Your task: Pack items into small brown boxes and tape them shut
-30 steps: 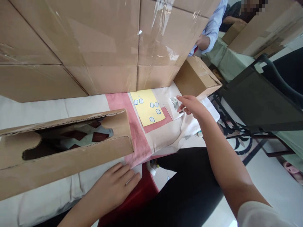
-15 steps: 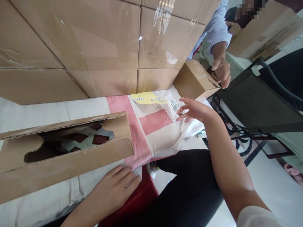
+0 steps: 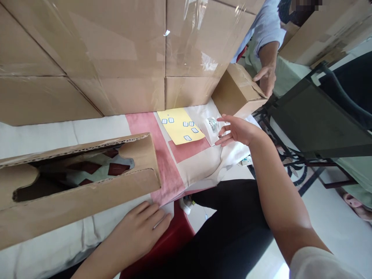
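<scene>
My right hand (image 3: 236, 131) hovers over the cloth with its fingers apart and nothing in them. Just left of its fingertips is a small white card or packet (image 3: 211, 130) with a clear, shiny part on it. A yellow sheet (image 3: 177, 130) with several blue-outlined labels lies flat on the cloth beside that packet. My left hand (image 3: 143, 228) rests palm down at the table's near edge, fingers stretched and holding nothing. Close above it stands an open-slotted cardboard box (image 3: 142, 176), with something white and dark red patterned (image 3: 99, 168) inside.
Stacked, taped cardboard boxes (image 3: 124, 58) form a wall along the back. Another person's hand (image 3: 266, 79) touches a smaller box (image 3: 236, 87) at the right. A dark folding chair (image 3: 316, 120) stands beyond. Below the table edge is a red stool (image 3: 162, 248).
The yellow sheet has dropped from a raised, tilted position to lie flat. The other person's hand has lowered onto the small box. My hands have barely moved.
</scene>
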Demonstrator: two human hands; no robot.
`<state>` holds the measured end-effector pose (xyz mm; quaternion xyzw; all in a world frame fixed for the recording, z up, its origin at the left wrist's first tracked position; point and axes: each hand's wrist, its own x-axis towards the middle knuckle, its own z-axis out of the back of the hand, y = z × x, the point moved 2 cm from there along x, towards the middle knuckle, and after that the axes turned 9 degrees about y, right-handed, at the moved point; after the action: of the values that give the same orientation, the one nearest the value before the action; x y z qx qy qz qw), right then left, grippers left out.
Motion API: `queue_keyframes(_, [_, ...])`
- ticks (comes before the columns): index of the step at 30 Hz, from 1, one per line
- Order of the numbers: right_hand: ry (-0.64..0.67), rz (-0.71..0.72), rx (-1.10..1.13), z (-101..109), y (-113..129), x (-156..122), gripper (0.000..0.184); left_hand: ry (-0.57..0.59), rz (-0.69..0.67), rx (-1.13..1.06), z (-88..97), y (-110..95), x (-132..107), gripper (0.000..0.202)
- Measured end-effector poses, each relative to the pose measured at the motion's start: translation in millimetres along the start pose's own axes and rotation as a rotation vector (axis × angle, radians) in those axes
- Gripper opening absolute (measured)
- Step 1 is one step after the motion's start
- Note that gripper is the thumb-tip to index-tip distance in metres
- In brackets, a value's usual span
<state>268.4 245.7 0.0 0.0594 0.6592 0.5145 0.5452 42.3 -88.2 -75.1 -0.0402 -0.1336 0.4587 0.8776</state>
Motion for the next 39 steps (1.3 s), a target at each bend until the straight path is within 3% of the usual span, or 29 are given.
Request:
queue_keyframes(11, [-0.048,0.031,-0.004,-3,-2,0,0.041,0.014,-0.004,-0.006,-0.6,0,1,0.03])
queue_keyframes(23, [-0.152,0.144,-0.056,-14,-6,3,0.049,0.011,0.001,-0.015,0.5,0,3,0.034])
queue_keyframes(31, [-0.247,0.184,-0.071,-27,1,0,0.036,0.01,-0.002,-0.007,1.1,0,4,0.031])
queue_keyframes(39, [-0.274,0.276,-0.074,-24,-5,8,0.04,0.023,0.006,0.012,1.9,-2,2,0.038])
